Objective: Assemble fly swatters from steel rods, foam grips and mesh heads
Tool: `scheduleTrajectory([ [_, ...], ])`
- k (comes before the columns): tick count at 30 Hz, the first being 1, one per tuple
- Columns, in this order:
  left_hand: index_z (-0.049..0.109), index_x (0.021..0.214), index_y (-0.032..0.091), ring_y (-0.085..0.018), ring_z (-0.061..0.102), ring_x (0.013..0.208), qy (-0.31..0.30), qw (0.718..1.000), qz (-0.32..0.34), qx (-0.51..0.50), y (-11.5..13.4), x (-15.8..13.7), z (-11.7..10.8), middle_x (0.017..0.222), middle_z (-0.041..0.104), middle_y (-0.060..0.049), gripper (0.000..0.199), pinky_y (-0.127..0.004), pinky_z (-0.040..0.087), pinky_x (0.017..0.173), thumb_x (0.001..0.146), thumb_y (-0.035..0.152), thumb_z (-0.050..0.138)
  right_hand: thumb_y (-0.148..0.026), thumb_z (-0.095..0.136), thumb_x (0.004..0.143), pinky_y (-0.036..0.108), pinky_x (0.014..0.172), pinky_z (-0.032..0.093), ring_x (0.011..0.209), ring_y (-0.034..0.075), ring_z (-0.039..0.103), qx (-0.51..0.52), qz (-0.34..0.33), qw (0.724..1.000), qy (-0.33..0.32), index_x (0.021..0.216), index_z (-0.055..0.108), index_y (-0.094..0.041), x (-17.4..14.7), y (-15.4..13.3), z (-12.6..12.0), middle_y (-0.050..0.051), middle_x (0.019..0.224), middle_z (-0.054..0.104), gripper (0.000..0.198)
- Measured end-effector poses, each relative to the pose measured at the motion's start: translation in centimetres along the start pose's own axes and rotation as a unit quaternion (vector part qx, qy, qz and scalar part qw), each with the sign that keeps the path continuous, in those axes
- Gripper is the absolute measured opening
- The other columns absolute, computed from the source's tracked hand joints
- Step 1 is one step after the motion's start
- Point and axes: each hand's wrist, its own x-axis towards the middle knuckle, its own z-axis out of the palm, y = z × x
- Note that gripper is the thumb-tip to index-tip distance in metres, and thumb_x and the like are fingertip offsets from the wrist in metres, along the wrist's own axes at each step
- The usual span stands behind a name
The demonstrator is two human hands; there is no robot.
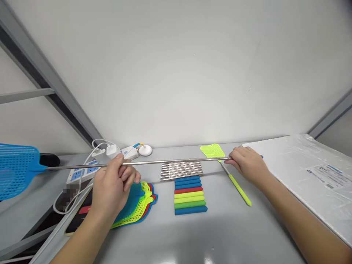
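A blue fly swatter point(18, 170) with a long, drawn-out metal rod is held level across the view, its mesh head at the far left. My left hand point(115, 178) pinches the rod left of the middle. The fingers of my right hand point(246, 163) close round the rod's other end, and a small blue tip shows past them. Beneath the rod lie a row of metal rods point(181, 170) and a row of coloured handles point(189, 198). Several loose mesh swatter heads point(134, 216) are stacked beside my left wrist. A yellow-green swatter point(239, 189) lies near my right hand.
White foam-like sheets point(297, 161) in plastic wrap cover the table's right side. At the left are power strips point(77, 176), white cables point(81, 183), a round white device point(145, 150) and a dark flat object point(79, 220). Metal frame bars point(49, 77) stand at the left.
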Motion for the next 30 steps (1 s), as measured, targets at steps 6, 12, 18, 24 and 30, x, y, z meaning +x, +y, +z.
scheduleTrajectory([
  [6, 0.034, 0.054, 0.02, -0.008, 0.034, 0.041, -0.027, 0.998, 0.056, -0.001, -1.3, -2.1, 1.0, 0.048, 0.033, 0.006, 0.047, -0.026, 0.043, 0.049, 0.095, 0.037, 0.048, -0.029, 0.042, 0.101, 0.028, 0.066, 0.033, 0.062, 0.015, 0.047, 0.09, -0.03, 0.995, 0.027, 0.089, 0.056, -0.019, 0.5, -4.4, 0.3, 0.002, 0.071, 0.06, 0.021],
  [12, 0.043, 0.059, 0.021, -0.014, 0.047, 0.051, -0.26, 0.96, -0.035, 0.095, -5.0, -5.6, 1.2, 0.049, 0.044, 0.003, 0.048, -0.03, 0.044, 0.059, 0.1, 0.046, 0.038, -0.028, 0.046, 0.1, 0.027, 0.059, 0.028, 0.061, 0.015, 0.042, 0.094, -0.058, 0.993, 0.042, 0.087, 0.059, -0.017, 0.7, -6.9, -0.5, 0.002, 0.069, 0.057, 0.021],
  [18, 0.042, 0.058, 0.021, -0.014, 0.045, 0.054, -0.301, 0.936, -0.038, 0.181, -4.3, -5.5, 1.0, 0.051, 0.045, 0.001, 0.049, -0.029, 0.041, 0.059, 0.099, 0.048, 0.038, -0.034, 0.043, 0.101, 0.026, 0.054, 0.025, 0.056, 0.013, 0.042, 0.113, -0.055, 0.992, 0.018, 0.077, 0.056, -0.019, 0.5, -7.1, 0.0, 0.0, 0.064, 0.053, 0.032],
  [24, 0.034, 0.047, 0.022, -0.012, 0.033, 0.044, -0.227, 0.96, -0.058, 0.151, -3.2, -3.7, 0.7, 0.043, 0.029, 0.004, 0.055, -0.029, 0.04, 0.053, 0.096, 0.047, 0.042, -0.035, 0.038, 0.102, 0.027, 0.051, 0.024, 0.052, 0.012, 0.044, 0.04, -0.073, 0.996, 0.011, 0.071, 0.052, -0.019, 0.0, -4.4, 1.2, -0.001, 0.06, 0.053, 0.037],
  [30, 0.032, 0.044, 0.023, -0.012, 0.03, 0.042, -0.183, 0.974, -0.048, 0.128, -2.5, -2.2, 0.6, 0.041, 0.027, 0.004, 0.054, -0.028, 0.04, 0.048, 0.092, 0.043, 0.048, -0.037, 0.038, 0.102, 0.027, 0.05, 0.025, 0.049, 0.013, 0.044, -0.005, -0.058, 0.998, 0.013, 0.069, 0.051, -0.02, -0.9, -0.5, 1.5, -0.002, 0.057, 0.051, 0.04],
])
